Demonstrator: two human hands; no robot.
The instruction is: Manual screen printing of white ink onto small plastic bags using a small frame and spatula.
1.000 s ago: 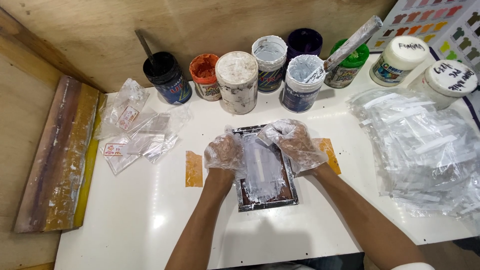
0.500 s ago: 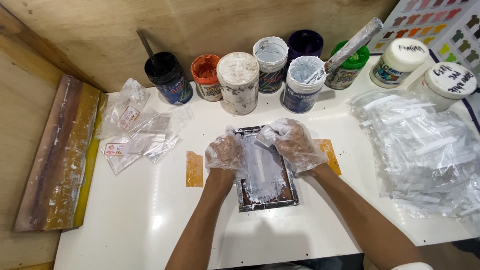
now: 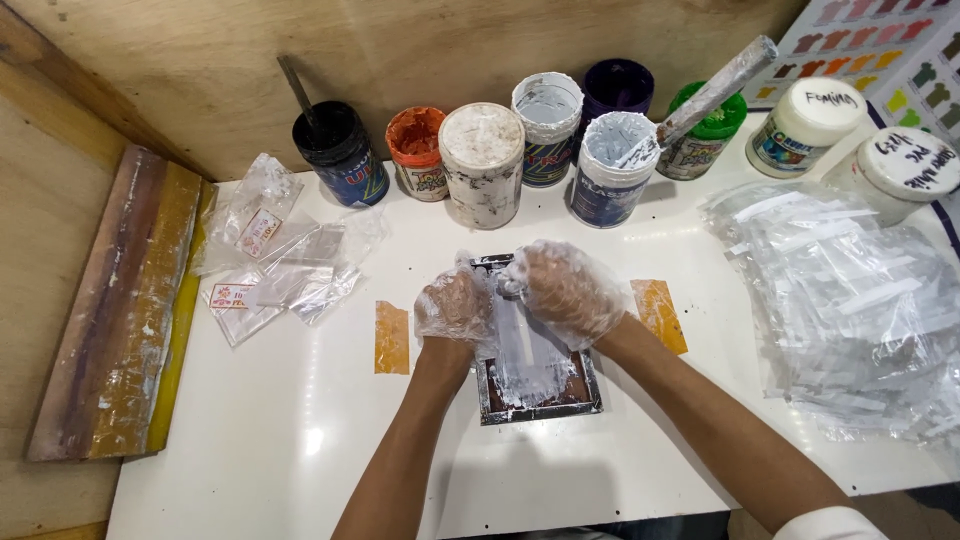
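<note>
Both my hands wear thin clear plastic gloves. They meet over the far end of a small metal-edged printing frame that lies on the white table. A clear plastic pouch with a white strip lies on the frame, smeared with white ink. My left hand grips the pouch's left top edge with its fingers curled. My right hand presses down on its top right corner. The far end of the frame is hidden under the hands.
Several paint jars line the back: a black jar with a stick, an orange jar, white jars, and one jar holding a spatula. A heap of clear pouches lies right, printed pouches left, and a wooden squeegee far left.
My right hand has shifted a little to the left, closer to my left hand. The frame and the pouch stay in place.
</note>
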